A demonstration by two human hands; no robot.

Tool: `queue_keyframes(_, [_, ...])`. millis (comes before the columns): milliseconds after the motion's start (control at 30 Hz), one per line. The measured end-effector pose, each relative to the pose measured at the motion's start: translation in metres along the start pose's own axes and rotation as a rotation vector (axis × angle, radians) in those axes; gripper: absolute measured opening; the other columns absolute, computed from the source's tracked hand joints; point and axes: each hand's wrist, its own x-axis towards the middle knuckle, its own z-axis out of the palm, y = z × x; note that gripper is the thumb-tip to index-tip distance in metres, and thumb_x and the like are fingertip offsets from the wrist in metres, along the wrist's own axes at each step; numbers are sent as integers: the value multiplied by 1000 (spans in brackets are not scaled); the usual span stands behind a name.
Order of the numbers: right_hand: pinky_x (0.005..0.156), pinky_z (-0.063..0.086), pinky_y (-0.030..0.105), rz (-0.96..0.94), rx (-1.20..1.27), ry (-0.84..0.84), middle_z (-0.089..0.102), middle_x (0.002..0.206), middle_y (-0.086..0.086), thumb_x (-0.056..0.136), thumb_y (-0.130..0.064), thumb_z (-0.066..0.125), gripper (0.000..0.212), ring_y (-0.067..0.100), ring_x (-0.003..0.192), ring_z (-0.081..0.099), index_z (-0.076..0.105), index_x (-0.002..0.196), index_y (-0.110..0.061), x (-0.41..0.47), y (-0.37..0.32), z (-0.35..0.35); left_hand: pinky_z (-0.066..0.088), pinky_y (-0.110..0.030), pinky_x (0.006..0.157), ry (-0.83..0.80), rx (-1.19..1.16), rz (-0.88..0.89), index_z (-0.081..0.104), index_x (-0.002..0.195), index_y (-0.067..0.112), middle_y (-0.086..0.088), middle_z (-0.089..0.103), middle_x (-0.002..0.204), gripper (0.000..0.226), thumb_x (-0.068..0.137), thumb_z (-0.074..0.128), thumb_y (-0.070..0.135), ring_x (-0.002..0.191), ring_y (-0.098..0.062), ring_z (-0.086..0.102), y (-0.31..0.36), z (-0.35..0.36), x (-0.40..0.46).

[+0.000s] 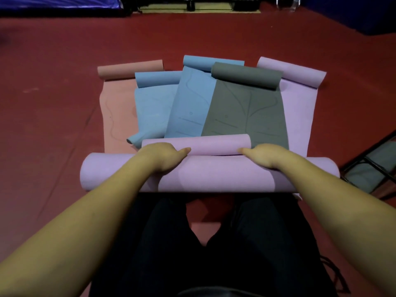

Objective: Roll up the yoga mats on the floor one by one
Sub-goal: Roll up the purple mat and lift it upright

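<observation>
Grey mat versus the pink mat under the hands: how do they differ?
The grey mat lies mostly flat, curled only at its far end; the pink mat forms a thick roll near the person. The left hand and right hand rest on the pink mat; the grey mat is untouched. Both lie crosswise.

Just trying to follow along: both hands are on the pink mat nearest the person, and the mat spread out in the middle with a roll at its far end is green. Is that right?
Not quite. The middle mat with the roll at its far end is dark grey, not green, as the head view shows. The rest holds: the left hand and the right hand are both on the pink mat nearest the person.
</observation>
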Motion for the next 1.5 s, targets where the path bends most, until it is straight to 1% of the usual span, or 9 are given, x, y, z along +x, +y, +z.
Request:
queue_keyframes(133, [92, 46, 38, -56, 26, 214, 63, 129, 5, 97, -67, 22, 65, 28, 118, 55, 67, 119, -25, -3, 2, 1, 28, -39, 112, -78, -103, -39, 49, 144, 16, -8, 40, 154, 78, 94, 27, 71, 139, -29, 40, -1, -9, 17])
queue_keyframes(267, [78, 46, 35, -107, -59, 339, 67, 115, 1, 93, -71, 27, 61, 26, 107, 60, 68, 103, -27, -15, 5, 16, 29, -40, 111, -173, -256, -86, 43, 149, 24, -1, 39, 155, 74, 90, 42, 69, 139, -25, 40, -4, -12, 36])
queue_keyframes(400, [96, 40, 36, -107, -205, 471, 63, 129, 0, 85, -77, 20, 77, 25, 118, 56, 59, 129, -26, -24, 9, 36, 45, -41, 101, -312, -344, -107, 63, 124, 29, 2, 64, 128, 66, 69, 60, 66, 110, -22, 62, -6, -17, 53])
queue_keyframes(600, [88, 39, 36, -54, -193, 523, 67, 112, 2, 74, -75, 6, 89, 27, 108, 59, 65, 116, -24, -16, 5, 40, 49, -42, 100, -443, -372, -116, 70, 101, 21, -6, 72, 110, 41, 83, 63, 57, 100, -26, 67, 0, -19, 62])
queue_keyframes(767, [88, 41, 36, -63, -166, 472, 67, 113, 4, 93, -67, 34, 59, 28, 108, 59, 67, 114, -22, 0, 3, 36, 35, -40, 108, -90, -199, -59, 59, 135, 20, -5, 52, 145, 56, 96, 46, 58, 131, -27, 48, 0, -16, 63])
queue_keyframes(900, [86, 42, 36, -63, -136, 441, 66, 115, 5, 93, -67, 32, 60, 29, 109, 59, 67, 114, -23, 6, 4, 32, 40, -36, 80, 271, -134, -24, 67, 96, 16, -12, 66, 115, 43, 101, 34, 43, 98, -32, 55, -2, -6, 56])
queue_keyframes(1100, [82, 44, 35, -23, -102, 371, 66, 120, 3, 91, -73, 27, 68, 29, 111, 60, 67, 116, -25, 14, 6, 28, 48, -41, 79, 597, -146, -15, 68, 84, 10, -13, 69, 96, 56, 98, 30, 48, 90, -36, 62, -8, 31, 31])
queue_keyframes(1233, [85, 45, 36, -20, -76, 303, 65, 124, 2, 89, -76, 24, 73, 28, 115, 59, 67, 117, -25, 21, 4, 22, 37, -46, 98, 578, 35, 23, 68, 91, 15, -7, 70, 99, 68, 92, 18, 61, 101, -30, 61, -12, 57, 19])
queue_keyframes(1500, [84, 42, 36, -13, -47, 185, 62, 128, 9, 93, -71, 24, 72, 31, 113, 57, 69, 115, -19, 20, -5, 1, 34, -43, 90, 480, 52, -1, 69, 94, 17, -8, 70, 104, 57, 100, 26, 54, 104, -29, 59, -9, 33, 27])
